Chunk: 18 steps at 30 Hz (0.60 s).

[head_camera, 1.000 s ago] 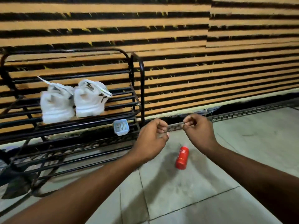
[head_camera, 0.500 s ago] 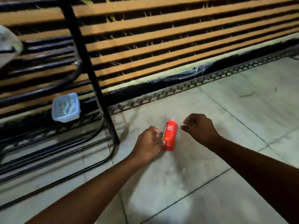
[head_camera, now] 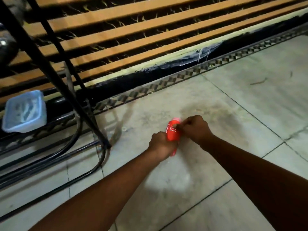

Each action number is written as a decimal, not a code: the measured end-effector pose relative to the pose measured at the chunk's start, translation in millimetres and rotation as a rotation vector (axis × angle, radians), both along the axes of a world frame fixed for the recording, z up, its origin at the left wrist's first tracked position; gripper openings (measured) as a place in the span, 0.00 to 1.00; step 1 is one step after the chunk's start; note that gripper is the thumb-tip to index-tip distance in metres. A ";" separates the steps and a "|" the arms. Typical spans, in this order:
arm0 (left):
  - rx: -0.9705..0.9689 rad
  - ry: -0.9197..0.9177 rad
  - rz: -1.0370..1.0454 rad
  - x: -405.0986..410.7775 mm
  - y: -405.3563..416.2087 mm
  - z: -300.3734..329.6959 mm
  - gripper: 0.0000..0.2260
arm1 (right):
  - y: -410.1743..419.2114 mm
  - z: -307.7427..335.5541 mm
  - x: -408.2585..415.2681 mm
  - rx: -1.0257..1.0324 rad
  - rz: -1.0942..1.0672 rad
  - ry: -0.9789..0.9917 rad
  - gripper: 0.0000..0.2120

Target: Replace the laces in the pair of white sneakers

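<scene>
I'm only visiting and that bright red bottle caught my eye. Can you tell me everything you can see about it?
The red bottle is a small, smooth container that looks like plastic, with white print that includes the words BODY WASH. It sits on the pale tiled floor, beside the black metal rack. The left hand wraps around its lower part, hiding the base. The right hand touches its upper part with curled fingers near the top. Its cap end is blurred, so I cannot tell whether it is open.

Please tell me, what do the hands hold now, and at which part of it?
The left hand grips the red bottle round its lower body. The right hand touches its upper part; whether it pinches anything cannot be told.
</scene>
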<state>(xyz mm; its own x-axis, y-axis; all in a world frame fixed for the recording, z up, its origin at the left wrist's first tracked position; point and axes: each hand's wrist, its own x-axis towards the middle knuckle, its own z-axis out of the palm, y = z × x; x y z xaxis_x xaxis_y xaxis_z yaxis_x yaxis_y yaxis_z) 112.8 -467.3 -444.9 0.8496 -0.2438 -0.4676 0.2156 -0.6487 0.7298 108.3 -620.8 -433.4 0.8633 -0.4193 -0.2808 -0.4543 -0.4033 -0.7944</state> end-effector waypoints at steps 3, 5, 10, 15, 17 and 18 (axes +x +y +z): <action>-0.240 0.035 0.067 -13.4 13.5 22.2 0.18 | 2.1 30.9 -4.5 0.317 -0.051 0.027 0.20; -0.331 0.028 0.066 -25.7 24.1 49.9 0.18 | 8.7 64.5 -8.5 0.471 -0.051 -0.049 0.21; -0.429 -0.052 0.106 -55.2 43.3 170.4 0.17 | 25.5 191.3 -22.6 0.477 -0.014 -0.169 0.22; -0.447 -0.137 -0.023 -65.6 63.3 302.6 0.24 | 32.0 344.9 -40.6 0.423 0.090 -0.215 0.19; -0.398 -0.159 -0.061 -66.6 70.2 362.0 0.23 | 37.8 413.1 -47.3 0.392 0.095 -0.258 0.19; -0.391 -0.166 -0.074 -67.7 72.8 395.2 0.23 | 41.1 449.4 -50.2 0.383 0.094 -0.273 0.19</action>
